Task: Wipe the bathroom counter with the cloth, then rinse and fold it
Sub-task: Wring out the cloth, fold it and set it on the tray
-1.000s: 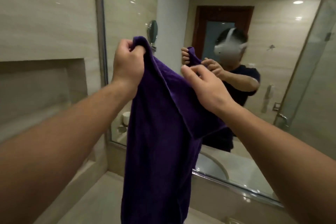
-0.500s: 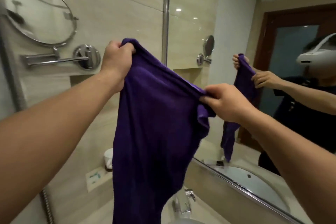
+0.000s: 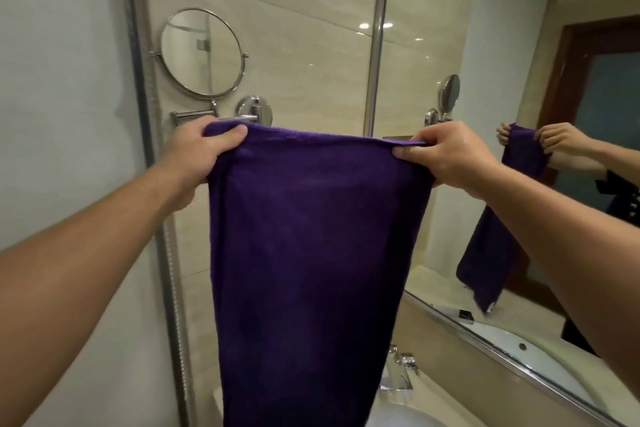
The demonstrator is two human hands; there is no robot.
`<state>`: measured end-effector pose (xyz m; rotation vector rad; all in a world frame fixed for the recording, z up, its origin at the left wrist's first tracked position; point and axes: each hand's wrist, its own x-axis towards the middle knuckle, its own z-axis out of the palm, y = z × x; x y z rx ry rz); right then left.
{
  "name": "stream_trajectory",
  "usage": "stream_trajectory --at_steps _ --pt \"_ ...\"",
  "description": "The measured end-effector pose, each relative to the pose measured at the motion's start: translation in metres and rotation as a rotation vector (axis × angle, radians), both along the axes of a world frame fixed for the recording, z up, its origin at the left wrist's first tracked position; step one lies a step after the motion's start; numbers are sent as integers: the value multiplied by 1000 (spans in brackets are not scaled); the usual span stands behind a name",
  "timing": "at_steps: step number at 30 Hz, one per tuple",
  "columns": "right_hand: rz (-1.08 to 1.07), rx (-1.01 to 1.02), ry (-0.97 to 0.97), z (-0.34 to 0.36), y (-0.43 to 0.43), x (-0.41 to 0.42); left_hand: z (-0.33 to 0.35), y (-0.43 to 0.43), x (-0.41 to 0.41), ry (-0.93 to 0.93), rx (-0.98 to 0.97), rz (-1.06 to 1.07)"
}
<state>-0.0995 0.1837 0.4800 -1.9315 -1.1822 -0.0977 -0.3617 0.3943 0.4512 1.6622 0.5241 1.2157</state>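
Both hands held the purple cloth (image 3: 311,253) up in front of the tiled wall, spread flat with its top edge pulled nearly straight and level between them. The left hand (image 3: 204,156) gripped the top left corner, thumb laid across the front of the fabric and fingers curled behind it. The right hand (image 3: 446,156) pinched the top right corner, thumb tip pressed on the front and the other fingers folded over the edge from behind. From that edge the cloth hung straight down between the forearms, and its lower end ran out of view at the bottom. It hung in front of the white basin (image 3: 398,416) and partly covered the chrome tap (image 3: 398,371), which stood on the beige counter (image 3: 433,395) to the right. Whether the cloth touched the basin could not be told. Behind the left hand, a round mirror (image 3: 202,52) was fixed to the wall on a chrome arm. The large wall mirror (image 3: 450,28) on the right reflected the raised hands and the hanging cloth from the side.
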Motion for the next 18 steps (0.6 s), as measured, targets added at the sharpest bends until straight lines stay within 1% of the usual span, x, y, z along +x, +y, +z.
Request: stream_trajectory --at_steps 2,5,7,9,11,13,15,17,18 --pt "-7 -83 -34 7 -3 -9 -6 7 -27 40 26 14" --pt "-44 -190 -183 14 -4 -16 -18 9 -57 152 14 -145" --pt "-24 -224 -205 16 -4 -20 -28 8 -68 202 -5 -232" --pt "34 -267 -164 18 -6 -22 -34 6 -76 217 -31 -272" --pt "148 -300 -59 19 -10 -18 -37 5 -84 195 -62 -271" --pt "282 -347 86 20 -17 -10 -37 3 -92 186 -64 -225" --pt "376 -398 181 21 -20 1 -36 -1 -93 211 -33 -160" --pt "414 -435 192 15 -18 13 -36 -7 -86 212 -30 -111" --pt "407 -444 157 11 -16 20 -36 -12 -81 207 -37 -71"
